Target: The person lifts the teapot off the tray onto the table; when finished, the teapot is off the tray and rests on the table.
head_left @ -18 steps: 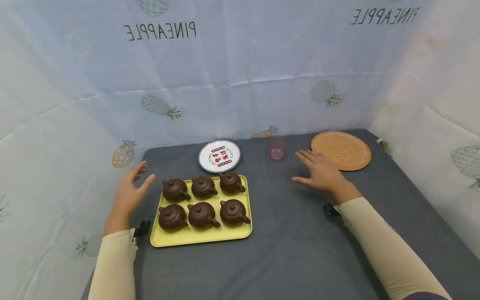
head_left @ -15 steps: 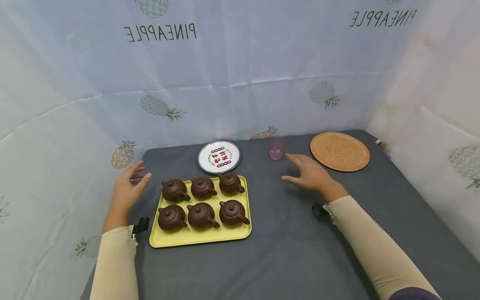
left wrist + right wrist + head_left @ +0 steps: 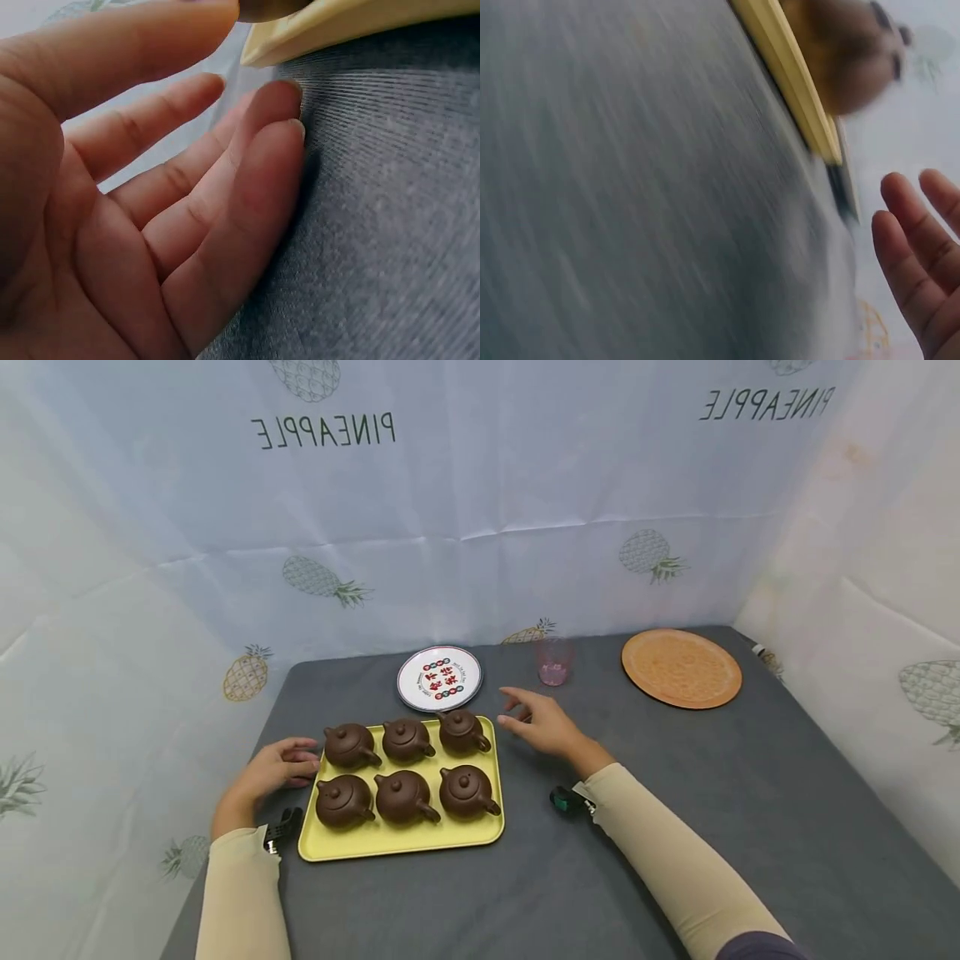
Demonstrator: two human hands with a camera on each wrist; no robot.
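Note:
A yellow tray (image 3: 390, 843) lies on the dark grey cloth and carries several brown teapots (image 3: 402, 797) in two rows. My left hand (image 3: 273, 772) is at the tray's left edge, low over the cloth; in the left wrist view its loosely bent fingers (image 3: 259, 180) hold nothing, and whether the thumb touches the tray (image 3: 315, 30) I cannot tell. Beyond the tray's right edge my right hand (image 3: 546, 727) hovers with nothing in it. The right wrist view is blurred, showing a few fingertips (image 3: 911, 240), the tray's edge (image 3: 787, 60) and a teapot (image 3: 847, 60).
Behind the tray sits a white plate (image 3: 439, 679) with red characters. To its right stands a clear pinkish cup (image 3: 553, 664), and an orange-brown round board (image 3: 681, 668) lies farther right. White pineapple-print cloth (image 3: 480, 510) hangs at the back and sides.
My right hand has swept left from near the round board to the tray's right side. My left hand has come down and closer to the tray's left edge. The tray and teapots stay put.

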